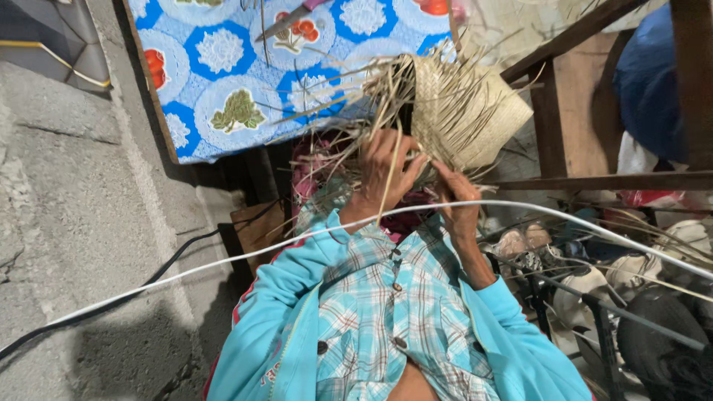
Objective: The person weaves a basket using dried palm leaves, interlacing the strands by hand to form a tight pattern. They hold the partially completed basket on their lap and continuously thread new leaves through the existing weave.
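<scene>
A half-woven straw basket [464,111] of pale dried leaf strips is held up in front of me, with several loose strips [349,96] sticking out to the left. My left hand [386,167] grips the loose strips at the basket's lower left edge. My right hand [457,200] pinches the weave at its lower edge. I wear a turquoise jacket over a plaid shirt [386,304].
A table with a blue floral cloth [245,82] stands ahead, a knife [286,21] lying on it. A white cable [223,263] crosses my view. Grey concrete floor [67,208] lies left. Wooden frame pieces [564,111] and cluttered items fill the right.
</scene>
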